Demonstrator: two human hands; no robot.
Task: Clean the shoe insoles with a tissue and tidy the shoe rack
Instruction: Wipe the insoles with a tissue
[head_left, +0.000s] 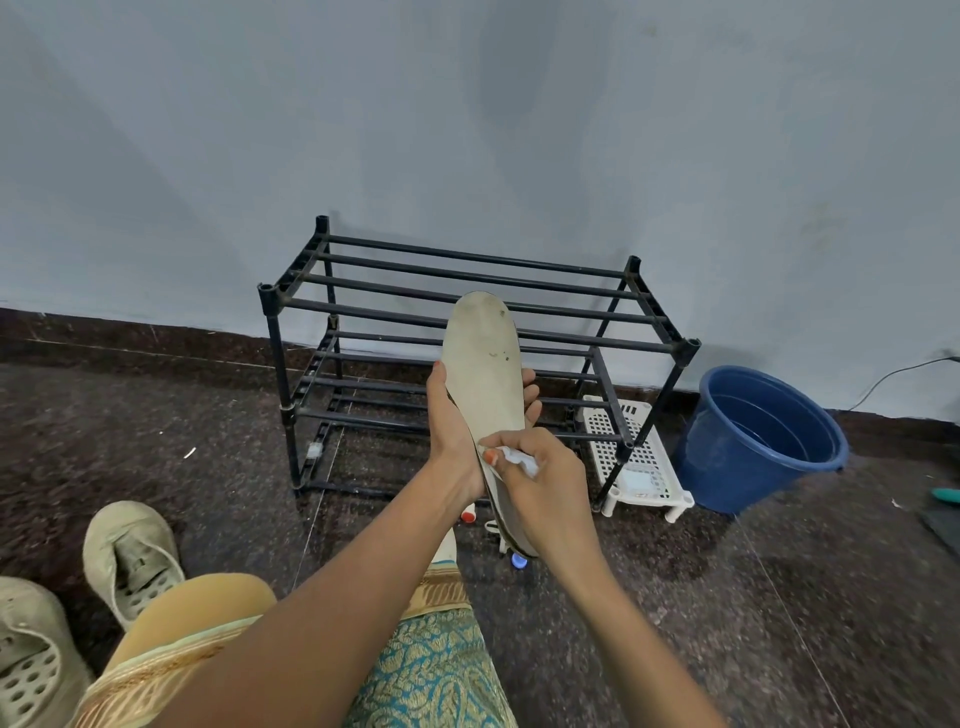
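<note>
While aloft, tissue (515, 459) against insole (483, 364).

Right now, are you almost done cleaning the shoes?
Not nearly. Done: one insole is out, though dark specks show near its toe. In hand: the left hand holds it while the right hand presses a tissue near the heel. Left: two shoes lie on the floor, and the rack holds none.

Beyond the left hand (451, 423), the shoe rack (467, 291) looks like matt black tubing. The insole (483, 364) is matt, scuffed. The floor (675, 597) is polished speckled stone.
</note>
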